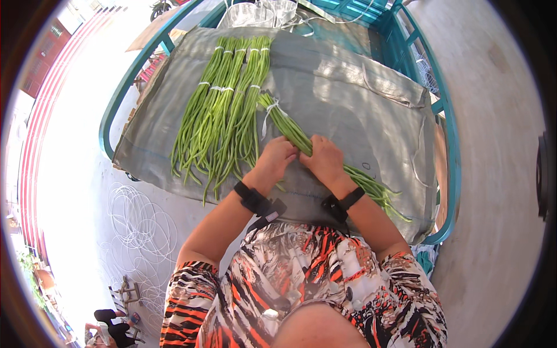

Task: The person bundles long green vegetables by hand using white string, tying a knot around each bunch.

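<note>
A bundle of long green beans (288, 126) lies slanting across a grey cloth, a white tie round its upper end. My right hand (323, 159) is closed round the middle of this bundle; the loose bean ends (377, 188) spread out past my right wrist. Close against the bundle's left side, my left hand (277, 158) has its fingers curled and pinched together near my right fingertips. What it pinches, if anything, is hidden. Several tied bundles of long beans (223, 107) lie side by side to the left, with white ties at their tops and middles.
The grey cloth (342, 98) covers a load in a teal metal cart frame (449, 168). Clear plastic bags (249, 14) sit at the far end. Loops of white cord (142, 226) lie on the ground at left. A seated person (110, 330) is at the lower left.
</note>
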`<state>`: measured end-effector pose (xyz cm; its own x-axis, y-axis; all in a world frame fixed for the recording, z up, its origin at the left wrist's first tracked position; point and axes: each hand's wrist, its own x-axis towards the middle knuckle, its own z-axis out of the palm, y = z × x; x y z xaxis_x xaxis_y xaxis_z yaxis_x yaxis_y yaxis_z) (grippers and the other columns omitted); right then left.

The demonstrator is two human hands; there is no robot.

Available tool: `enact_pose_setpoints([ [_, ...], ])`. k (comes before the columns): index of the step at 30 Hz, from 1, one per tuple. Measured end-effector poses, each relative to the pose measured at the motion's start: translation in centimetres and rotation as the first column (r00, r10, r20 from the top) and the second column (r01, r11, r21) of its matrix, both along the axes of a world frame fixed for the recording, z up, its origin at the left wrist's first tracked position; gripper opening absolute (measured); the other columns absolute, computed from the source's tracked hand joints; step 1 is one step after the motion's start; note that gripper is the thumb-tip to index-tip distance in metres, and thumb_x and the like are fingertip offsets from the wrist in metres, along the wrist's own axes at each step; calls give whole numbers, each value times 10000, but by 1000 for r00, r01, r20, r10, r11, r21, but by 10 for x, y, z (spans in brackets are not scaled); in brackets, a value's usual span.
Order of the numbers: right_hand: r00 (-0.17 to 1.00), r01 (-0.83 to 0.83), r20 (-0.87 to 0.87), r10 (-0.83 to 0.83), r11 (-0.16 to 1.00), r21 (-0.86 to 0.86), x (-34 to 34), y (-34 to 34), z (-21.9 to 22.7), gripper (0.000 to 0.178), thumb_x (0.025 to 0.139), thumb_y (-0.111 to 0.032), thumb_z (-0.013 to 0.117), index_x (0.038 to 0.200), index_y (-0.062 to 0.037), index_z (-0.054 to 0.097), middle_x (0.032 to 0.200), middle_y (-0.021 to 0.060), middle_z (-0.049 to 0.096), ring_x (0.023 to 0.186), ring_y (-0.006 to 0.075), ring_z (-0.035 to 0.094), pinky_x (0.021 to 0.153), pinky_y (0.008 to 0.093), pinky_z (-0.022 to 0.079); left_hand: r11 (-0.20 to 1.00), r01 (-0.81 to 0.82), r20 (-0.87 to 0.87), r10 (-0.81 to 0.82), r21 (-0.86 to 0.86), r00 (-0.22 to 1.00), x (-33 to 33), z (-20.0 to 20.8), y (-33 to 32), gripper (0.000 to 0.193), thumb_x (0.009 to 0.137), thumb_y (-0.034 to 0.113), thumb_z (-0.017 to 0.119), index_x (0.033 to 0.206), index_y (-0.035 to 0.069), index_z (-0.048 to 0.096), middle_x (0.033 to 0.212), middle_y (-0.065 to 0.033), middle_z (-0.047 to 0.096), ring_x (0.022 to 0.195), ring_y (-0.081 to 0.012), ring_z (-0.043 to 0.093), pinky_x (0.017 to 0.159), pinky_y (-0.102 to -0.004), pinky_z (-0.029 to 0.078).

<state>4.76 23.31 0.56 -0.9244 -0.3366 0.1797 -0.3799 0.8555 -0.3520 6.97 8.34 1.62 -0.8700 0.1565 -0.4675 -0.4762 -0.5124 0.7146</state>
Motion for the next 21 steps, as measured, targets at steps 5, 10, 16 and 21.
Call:
enact_pose_setpoints([
  [5, 996, 56, 77, -55, 998, 0, -1, -4, 0, 306, 723, -334, 619, 841, -68, 523, 854, 130, 606, 819, 331, 594, 670, 445, 467, 997, -56, -41, 58, 52, 997, 14, -9, 2, 277, 875, 133, 441, 1121, 28, 517, 1116, -66, 583, 1028, -164, 539, 881, -291, 404],
  [10, 971, 65, 230, -63, 998, -1, -3, -2, 13, 314, 746, -346, 598, 875, -65, 545, 863, 144, 620, 828, 338, 596, 684, 448, 462, 990, -137, 30, 138, -35, 990, 17, -9, 14, 284, 919, 254, 442, 1073, 36, 539, 1066, -69, 606, 978, -164, 567, 844, -295, 435],
  [16, 976, 31, 214, -30, 1000, -4, 8, -18, 32, 283, 731, -257, 642, 889, -40, 555, 902, 149, 615, 843, 364, 599, 704, 459, 465, 901, 3, 114, -59, 434, 992, 3, -28, 19, 297, 920, 291, 473, 1012, 29, 577, 1006, -83, 633, 920, -217, 597, 857, -373, 462],
  [21, 998, 4, 67, -1, 999, -47, 16, -10, 18, 298, 710, -246, 652, 904, -42, 553, 905, 166, 593, 856, 359, 576, 730, 461, 453, 857, -114, 279, -36, 503, 960, -4, -24, 33, 223, 876, 260, 552, 975, 64, 590, 960, -74, 639, 917, -220, 597, 859, -378, 467],
])
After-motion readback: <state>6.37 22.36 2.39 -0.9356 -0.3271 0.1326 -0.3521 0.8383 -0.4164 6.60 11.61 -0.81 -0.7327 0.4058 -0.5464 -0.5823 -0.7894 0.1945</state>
